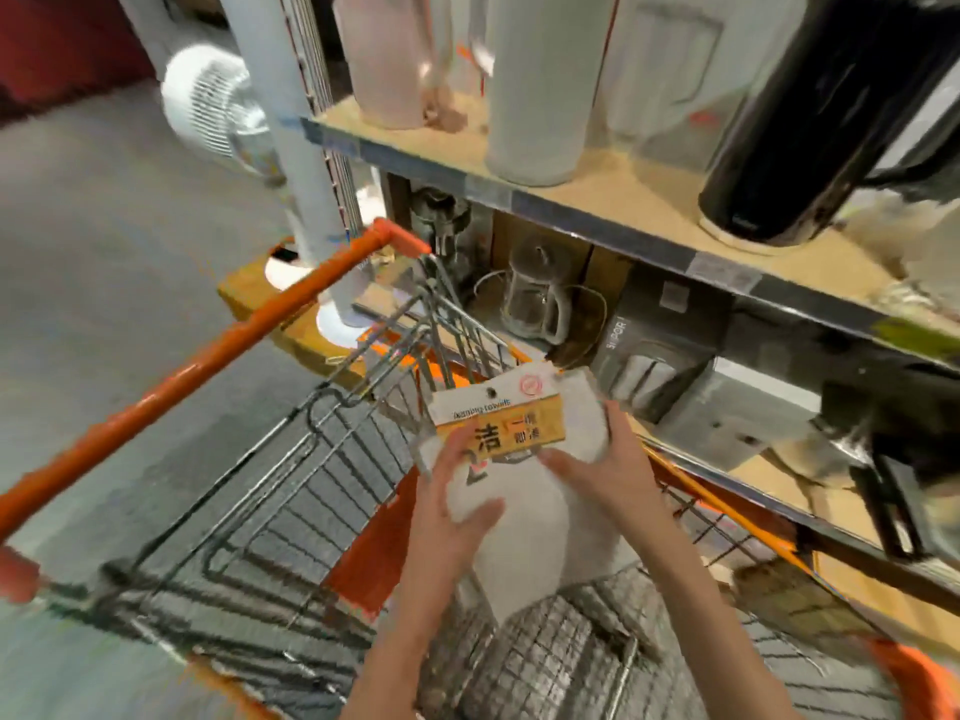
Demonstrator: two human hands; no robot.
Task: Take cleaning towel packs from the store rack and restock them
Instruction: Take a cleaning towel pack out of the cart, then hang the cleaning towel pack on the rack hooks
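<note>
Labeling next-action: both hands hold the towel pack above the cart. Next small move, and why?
Probably lower the cleaning towel pack into the shopping cart: left hand and right hand both grip it right over the basket, away from the shelf.

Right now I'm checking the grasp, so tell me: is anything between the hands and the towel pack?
Nothing visible. The left hand and right hand both already hold the cleaning towel pack directly, above the wire shopping cart, beside the shelf.
</note>
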